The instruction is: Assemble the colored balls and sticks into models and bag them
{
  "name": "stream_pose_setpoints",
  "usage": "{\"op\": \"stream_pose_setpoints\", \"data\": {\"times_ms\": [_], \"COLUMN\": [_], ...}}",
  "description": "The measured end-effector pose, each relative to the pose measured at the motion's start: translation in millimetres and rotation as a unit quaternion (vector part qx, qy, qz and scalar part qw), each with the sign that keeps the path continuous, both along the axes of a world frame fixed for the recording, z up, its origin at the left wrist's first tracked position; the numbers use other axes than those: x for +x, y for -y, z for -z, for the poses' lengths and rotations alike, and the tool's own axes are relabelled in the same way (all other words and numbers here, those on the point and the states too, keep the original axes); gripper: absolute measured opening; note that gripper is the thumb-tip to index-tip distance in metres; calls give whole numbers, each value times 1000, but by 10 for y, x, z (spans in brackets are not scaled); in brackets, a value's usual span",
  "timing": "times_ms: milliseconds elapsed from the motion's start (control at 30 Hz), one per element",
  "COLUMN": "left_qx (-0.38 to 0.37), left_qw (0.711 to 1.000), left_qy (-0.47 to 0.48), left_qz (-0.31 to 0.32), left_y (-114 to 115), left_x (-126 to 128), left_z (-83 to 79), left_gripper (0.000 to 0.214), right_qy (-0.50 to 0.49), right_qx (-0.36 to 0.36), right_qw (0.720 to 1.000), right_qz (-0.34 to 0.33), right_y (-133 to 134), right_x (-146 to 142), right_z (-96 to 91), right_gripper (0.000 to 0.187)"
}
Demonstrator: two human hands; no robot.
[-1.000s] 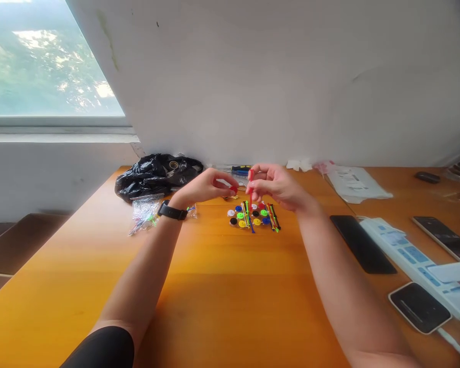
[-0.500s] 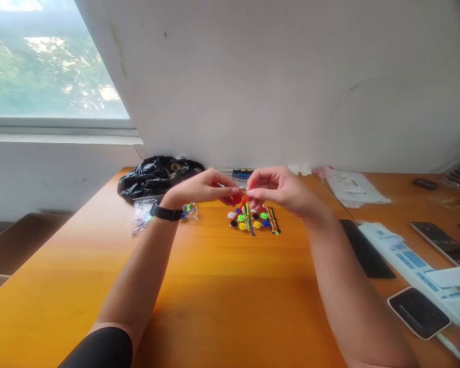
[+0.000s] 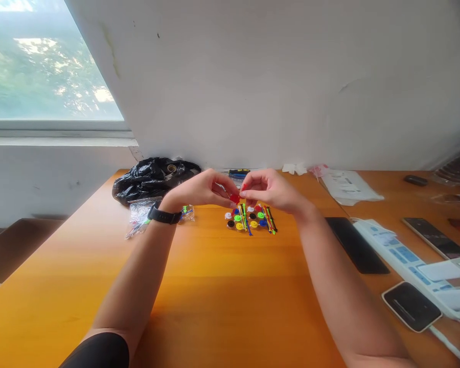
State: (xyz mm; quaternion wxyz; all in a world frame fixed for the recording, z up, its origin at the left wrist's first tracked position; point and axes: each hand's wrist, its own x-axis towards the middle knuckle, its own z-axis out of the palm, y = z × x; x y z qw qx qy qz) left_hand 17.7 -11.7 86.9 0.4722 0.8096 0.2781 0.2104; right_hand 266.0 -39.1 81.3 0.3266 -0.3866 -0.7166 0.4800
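Note:
My left hand (image 3: 203, 188), with a black band on the wrist, pinches a small red disc (image 3: 234, 199) between thumb and fingertips. My right hand (image 3: 275, 191) is closed on a thin red plastic stick (image 3: 244, 188), mostly hidden by the fingers. The stick and the disc are close together; whether they are joined I cannot tell. Both hands are above the table, just over small round pieces (image 3: 239, 227) in white, black, green, yellow, red and blue. Among these lie two bundles of thin coloured sticks (image 3: 270, 221).
Behind my left arm are a black plastic bag (image 3: 145, 179) and a clear packet (image 3: 136, 213) of coloured parts. A screwdriver-like tool (image 3: 239, 173) lies by the wall. To the right are a black slab (image 3: 356, 245), a white power strip (image 3: 406, 253), a phone (image 3: 433, 237) and a white pouch (image 3: 348, 185).
My hands have come closer together, bringing the red stick against or very near the red disc. The stick's long lower end no longer shows. The view has shifted slightly.

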Motion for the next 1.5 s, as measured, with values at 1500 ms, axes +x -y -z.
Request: {"op": "stream_pose_setpoints", "data": {"times_ms": [1500], "left_qx": [-59], "left_qw": [998], "left_qy": [19], "left_qz": [0], "left_y": [-146], "left_x": [-424], "left_z": [72], "left_gripper": [24], "right_qy": [98], "right_qx": [53], "right_qw": [993], "right_qz": [-36], "right_y": [-154], "right_x": [-244], "right_z": [367], "right_gripper": [34]}}
